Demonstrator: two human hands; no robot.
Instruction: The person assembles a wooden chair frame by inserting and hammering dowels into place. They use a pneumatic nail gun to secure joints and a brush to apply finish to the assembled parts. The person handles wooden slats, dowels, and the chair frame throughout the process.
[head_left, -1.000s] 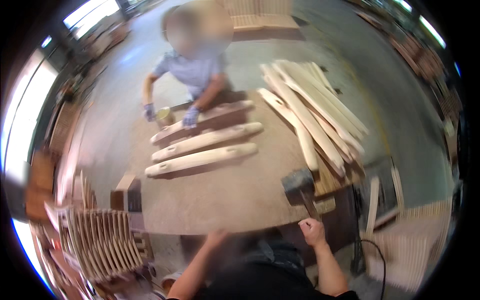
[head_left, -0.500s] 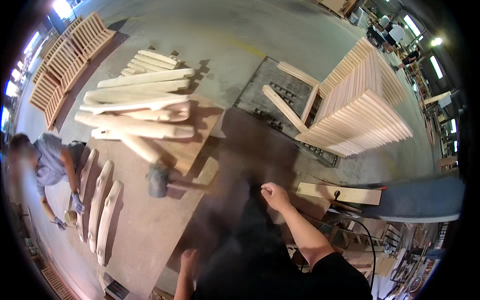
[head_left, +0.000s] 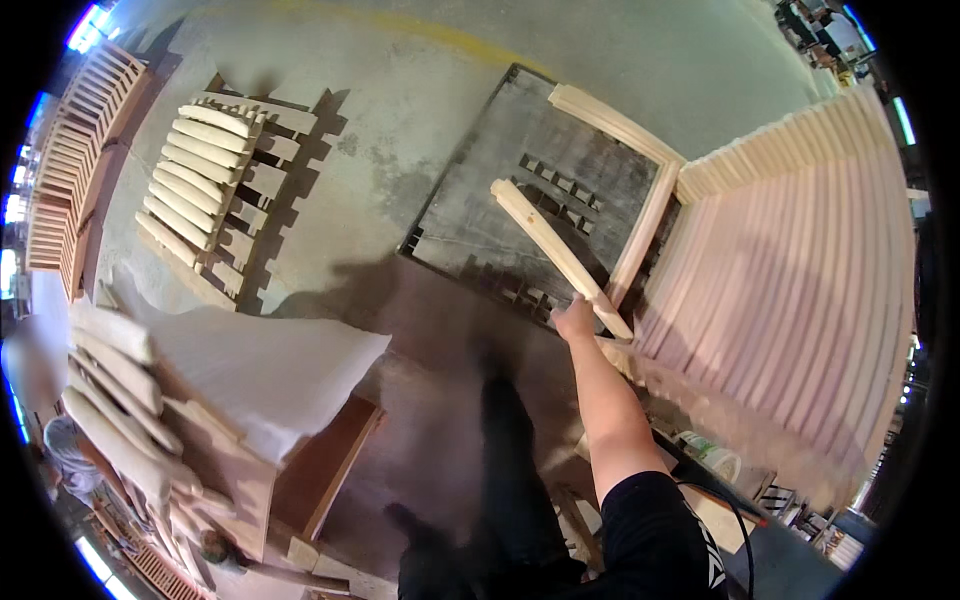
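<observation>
My right hand is stretched forward at the lower edge of a loose wooden bar. The fingers look slightly apart and nothing shows between them; whether they touch the bar I cannot tell. That bar lies slantwise on a flat black pallet, its near end by a big stack of pale slatted wooden panels. Two more timbers frame the pallet: a far rail and a side rail joining it at the corner. My left hand is out of view.
Left of me stands a wooden box or bench, with a white sheet and shaped wooden pieces on it. A mallet lies near its front. Farther off, a pallet carries several shaped pieces. Another person is at the left.
My view has turned right and moved toward the black pallet. My right hand has reached forward to the loose bar. My left hand has left the view.
</observation>
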